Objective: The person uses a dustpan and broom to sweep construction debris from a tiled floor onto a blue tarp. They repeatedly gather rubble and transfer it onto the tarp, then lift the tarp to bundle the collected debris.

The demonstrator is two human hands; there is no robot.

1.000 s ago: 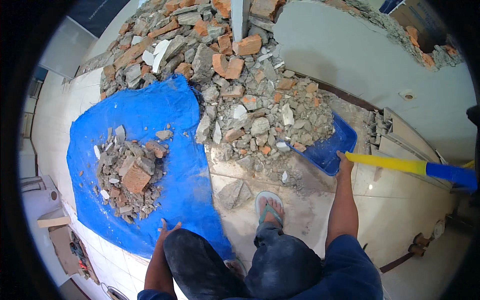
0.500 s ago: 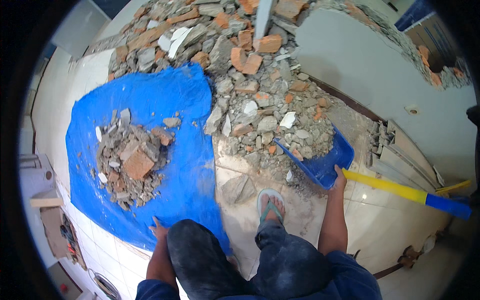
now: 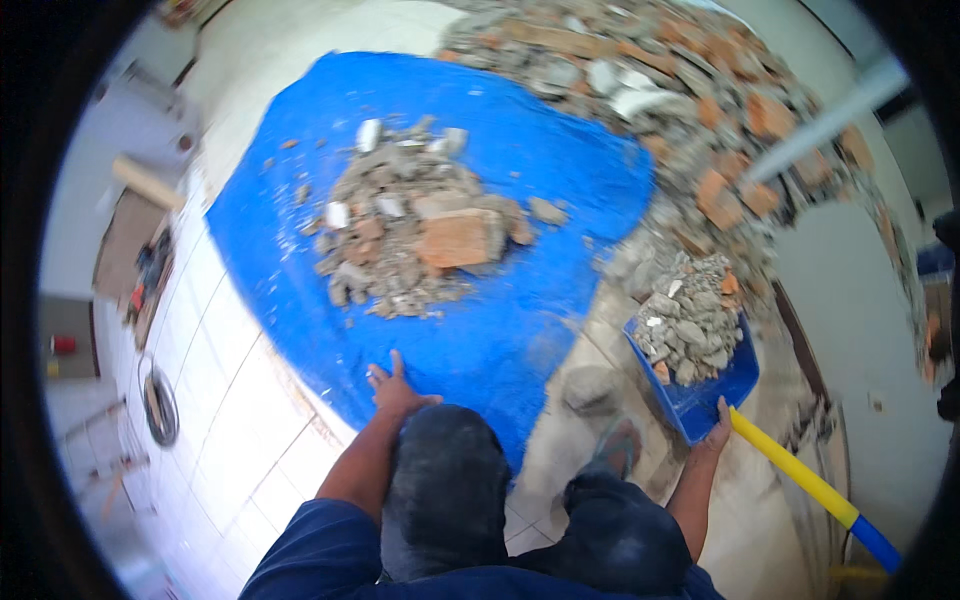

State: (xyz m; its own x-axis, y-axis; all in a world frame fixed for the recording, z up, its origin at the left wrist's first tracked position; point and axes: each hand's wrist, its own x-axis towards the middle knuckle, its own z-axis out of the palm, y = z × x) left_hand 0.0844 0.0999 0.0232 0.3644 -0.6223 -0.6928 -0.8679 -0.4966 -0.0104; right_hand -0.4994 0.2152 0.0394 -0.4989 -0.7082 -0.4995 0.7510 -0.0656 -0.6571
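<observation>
Tiled floor [image 3: 215, 410], blue tarp [image 3: 490, 360], rubble [image 3: 690, 325] in 1 dustpan [image 3: 712, 400]

Your right hand [image 3: 714, 432]: grips the blue scoop [image 3: 712, 402] of rubble [image 3: 690, 325], lower right.
Your left hand [image 3: 398, 394]: spread-fingered beside your knee [image 3: 450, 455], below centre.
Blue sheet [image 3: 500, 335]: centre, beneath a debris heap [image 3: 400, 240].

The dustpan [image 3: 716, 393] looks smooth plastic, the rubble [image 3: 385, 245] rough and matt, the blue sheet [image 3: 520, 305] possibly woven plastic
</observation>
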